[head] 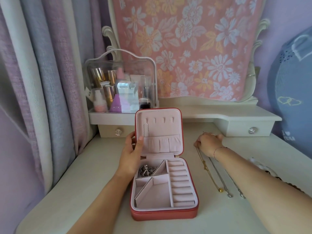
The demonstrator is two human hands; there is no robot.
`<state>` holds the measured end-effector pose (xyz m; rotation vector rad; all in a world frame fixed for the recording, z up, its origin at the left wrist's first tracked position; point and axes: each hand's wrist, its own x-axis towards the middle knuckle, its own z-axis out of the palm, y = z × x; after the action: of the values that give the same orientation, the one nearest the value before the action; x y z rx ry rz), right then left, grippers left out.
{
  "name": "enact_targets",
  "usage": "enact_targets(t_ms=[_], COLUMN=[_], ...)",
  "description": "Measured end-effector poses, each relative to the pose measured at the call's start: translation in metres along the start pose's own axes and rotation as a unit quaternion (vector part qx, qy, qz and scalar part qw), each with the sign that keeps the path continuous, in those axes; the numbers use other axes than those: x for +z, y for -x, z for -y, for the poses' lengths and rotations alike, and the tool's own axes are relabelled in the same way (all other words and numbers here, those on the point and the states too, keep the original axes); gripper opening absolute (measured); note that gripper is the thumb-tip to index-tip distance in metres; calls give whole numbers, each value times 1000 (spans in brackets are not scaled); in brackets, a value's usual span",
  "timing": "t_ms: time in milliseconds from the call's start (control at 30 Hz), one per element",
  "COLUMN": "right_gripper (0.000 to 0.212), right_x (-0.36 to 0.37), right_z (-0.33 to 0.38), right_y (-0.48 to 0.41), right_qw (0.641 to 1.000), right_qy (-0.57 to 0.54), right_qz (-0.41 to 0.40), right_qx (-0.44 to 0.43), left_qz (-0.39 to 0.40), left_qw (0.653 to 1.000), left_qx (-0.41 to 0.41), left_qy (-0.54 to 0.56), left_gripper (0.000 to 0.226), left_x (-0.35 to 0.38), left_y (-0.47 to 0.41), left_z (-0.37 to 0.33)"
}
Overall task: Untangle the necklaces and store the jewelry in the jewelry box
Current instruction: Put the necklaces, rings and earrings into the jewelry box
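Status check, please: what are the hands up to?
Left hand holds jewelry box lid open. Right hand pinches gold necklace on table. Two silver necklaces beside it, nothing blocking.

This is a bedroom corner in a home, set up for dressing and grooming. A white dressing table [104, 159] stands against a lilac wall [287, 14], its carved, scrolled mirror frame [109, 36] draped with a pink floral cloth [185, 48]. Two small drawers carry crystal knobs [118, 132]. A clear cosmetics case [121, 85] with a handle holds gold-capped tubes and small bottles. Pastel striped curtains [42, 73] hang at the left, and a blue cushion [292, 81] printed with hearts sits at the right. An open jewelry box [160, 215] and necklaces [217, 176] lie on the tabletop.
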<state>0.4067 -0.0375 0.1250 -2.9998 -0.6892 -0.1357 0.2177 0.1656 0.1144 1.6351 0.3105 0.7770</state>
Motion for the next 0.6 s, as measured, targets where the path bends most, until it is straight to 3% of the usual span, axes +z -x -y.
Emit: enact_targets(t_ms=[167,267,367,467,533,600], right_gripper=[35,30,29,21,20,22], right_x=[0,-11,-37,-61,-72,-81], right_z=[1,-4,-9,-6,-2,1], right_y=[6,13,27,47,61,73], right_qw=[1000,992,945,905,871,850], right_qy=[8,-117,-316,-411,-474,-506], right_qz=[-5,-15,1,5,8,16], right_qx=[-23,-44,-84,-113,-132,-147], left_qz=[-1,-14,-32,-37,-60,-110], left_qw=[1000,1000,998,995,989,964], left_qx=[-18,-2,40,74,99,162], left_qy=[12,-13,-36,-58,-95,-181], left_gripper=[29,36,41,40,53,60], left_x=[0,0,-1,-1,-3,-4], left_y=[-2,1,3,6,7,9], left_z=[6,-2,-7,-10,-14,-27])
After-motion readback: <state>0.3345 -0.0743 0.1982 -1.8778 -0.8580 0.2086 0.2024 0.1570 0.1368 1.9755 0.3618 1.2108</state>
